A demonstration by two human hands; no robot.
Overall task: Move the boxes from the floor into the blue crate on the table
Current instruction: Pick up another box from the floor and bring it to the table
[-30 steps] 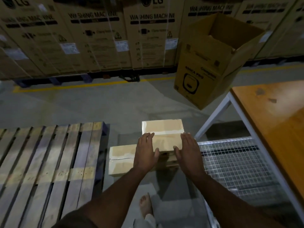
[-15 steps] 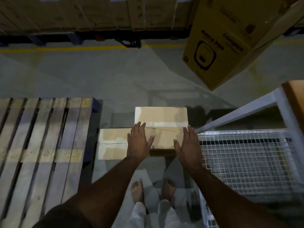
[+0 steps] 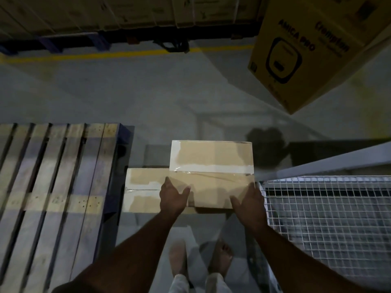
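Observation:
Two taped brown cardboard boxes lie on the grey floor in front of me. The upper box (image 3: 211, 163) rests partly on the lower box (image 3: 143, 187), which sticks out to the left. My left hand (image 3: 172, 197) clasps the upper box's left end, fingers down its side and thumb on top. My right hand (image 3: 248, 203) presses against its right end near the front corner. Neither the blue crate nor the tabletop is in view.
A wooden pallet (image 3: 53, 187) with a blue edge lies close on the left. The table's grey frame (image 3: 317, 163) and its wire mesh shelf (image 3: 328, 218) stand on the right. A large open carton (image 3: 296, 51) sits at upper right. My bare feet (image 3: 177, 256) are just below the boxes.
My head has tipped down and closer to the boxes. Both hands have slid from the top of the upper box outward to its two ends.

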